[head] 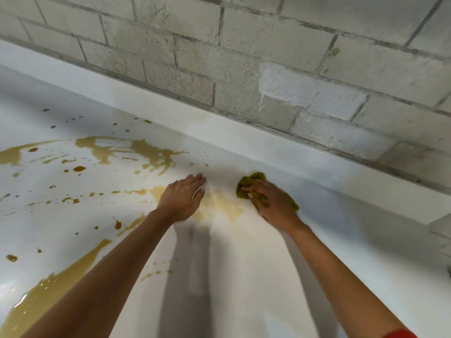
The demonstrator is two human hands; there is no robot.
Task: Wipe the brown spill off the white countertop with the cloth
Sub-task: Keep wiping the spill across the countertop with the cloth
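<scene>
Firmly, right hand [273, 203] on cloth [246, 185]

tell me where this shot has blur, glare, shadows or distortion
Head view: the right hand on the cloth is motion-blurred, the left hand sharper; both arms throw long shadows on the countertop toward the camera; wet glare glints on the spill at lower left; the wide lens bends the wall and counter edge.

Glossy smooth white countertop [244, 276]; wet shiny spill [44, 293]; soft cloth [246, 185]; rough wall [268, 69].
</scene>
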